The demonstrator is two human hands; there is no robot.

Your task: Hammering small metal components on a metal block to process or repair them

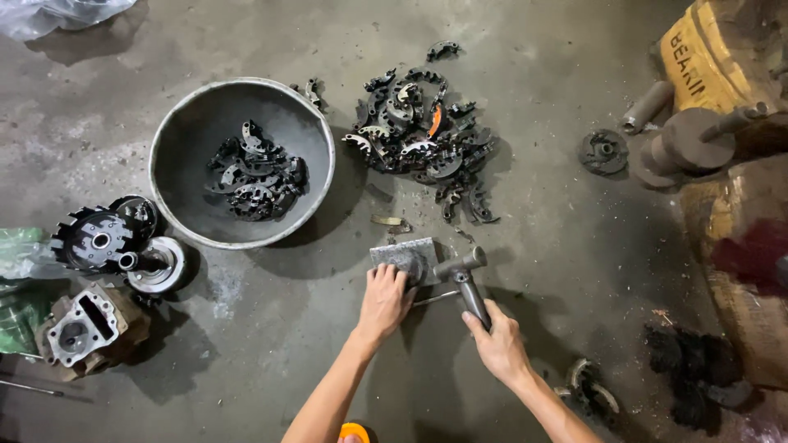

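My left hand [383, 299] presses down on a small part lying on a flat grey metal block [405, 258] on the concrete floor. Just to the right, my right hand [497, 340] grips the handle of a dark metal hammer [465, 275], whose head rests beside the block. A thin metal rod [435, 298] lies on the floor between my two hands. What sits under my left fingers is hidden.
A grey metal bowl [182, 215] with several dark curved parts stands at the left. A heap of similar parts [420, 135] lies behind the block. Engine parts [98, 246] sit at far left, a yellow sack [722, 61] and a round metal piece [603, 151] at right.
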